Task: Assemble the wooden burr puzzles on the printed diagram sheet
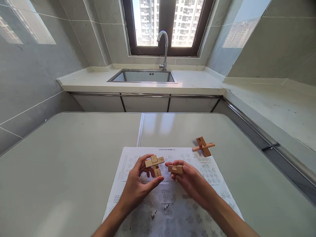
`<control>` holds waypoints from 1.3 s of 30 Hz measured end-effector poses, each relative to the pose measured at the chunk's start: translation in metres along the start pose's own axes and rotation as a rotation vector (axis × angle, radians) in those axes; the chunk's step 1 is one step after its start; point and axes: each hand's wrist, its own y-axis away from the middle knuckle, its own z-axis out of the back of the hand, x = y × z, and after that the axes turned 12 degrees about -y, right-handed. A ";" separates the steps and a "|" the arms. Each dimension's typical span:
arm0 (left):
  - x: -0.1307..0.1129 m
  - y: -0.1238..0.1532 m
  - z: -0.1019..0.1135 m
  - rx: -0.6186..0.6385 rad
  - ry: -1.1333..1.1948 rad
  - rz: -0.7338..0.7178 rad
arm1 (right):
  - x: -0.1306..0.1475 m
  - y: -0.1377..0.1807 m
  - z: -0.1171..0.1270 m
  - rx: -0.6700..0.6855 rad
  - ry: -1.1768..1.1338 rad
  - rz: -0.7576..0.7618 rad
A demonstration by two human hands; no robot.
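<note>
My left hand [142, 182] grips two interlocked wooden puzzle pieces [154, 161], which form a cross shape above the paper. Between the thumb and fingers of my right hand [189, 176] is a single notched wooden puzzle piece [175, 169], its cut-out facing up. A small gap separates that piece from the joined pair. Further back to the right, another assembly of crossed wooden pieces [203, 146] rests at the paper's upper right corner, with a dark mark on one piece.
Under my hands lies a large printed sheet [138, 214] with small diagrams, on a pale table [61, 164] with a centre seam. Small torn scraps [153, 215] lie on the sheet. Beyond the table are a counter [197, 79], a sink [143, 76] and a faucet [165, 49] under a window.
</note>
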 end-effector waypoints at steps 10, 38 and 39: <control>0.003 0.001 -0.002 -0.010 -0.011 -0.001 | 0.001 0.005 -0.005 -0.070 0.386 -0.012; 0.018 0.005 -0.010 0.035 -0.326 -0.212 | -0.023 0.006 0.004 0.100 1.126 0.783; 0.018 0.005 -0.010 0.051 -0.321 -0.216 | -0.023 0.006 0.004 0.100 1.141 0.799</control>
